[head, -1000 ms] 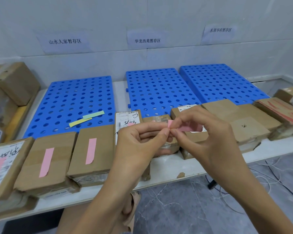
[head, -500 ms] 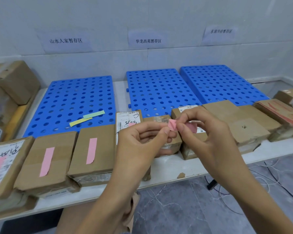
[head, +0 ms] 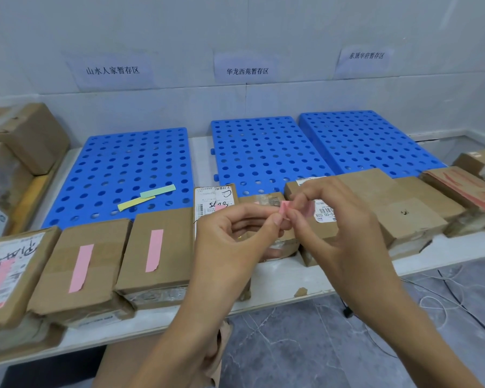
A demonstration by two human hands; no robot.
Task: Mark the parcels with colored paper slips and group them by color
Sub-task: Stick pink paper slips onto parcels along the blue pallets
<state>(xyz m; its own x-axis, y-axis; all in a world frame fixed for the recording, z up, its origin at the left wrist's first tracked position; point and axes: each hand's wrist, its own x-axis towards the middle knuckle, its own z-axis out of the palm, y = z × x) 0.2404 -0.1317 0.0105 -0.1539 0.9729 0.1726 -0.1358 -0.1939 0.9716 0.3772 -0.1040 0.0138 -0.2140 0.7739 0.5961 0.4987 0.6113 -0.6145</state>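
signs on the white wall read 山水人家暂存区, 华龙西苑暂存区 and 东原华府暂存区, one above each of the blue pallets. your left hand and right hand meet over the parcels, both pinching one pink slip. a barcode label by your right fingers shows "028". the parcels line the front of a white table; a green slip and a yellow slip lie on the left pallet. grey marbled floor lies below.

Left hand and right hand pinch one pink slip together.
Their fingertips meet on it above the white worktop. Left of the hands, a parcel and the next parcel each carry a pink strip; behind them, a green slip and a yellow slip lie on a blue panel.
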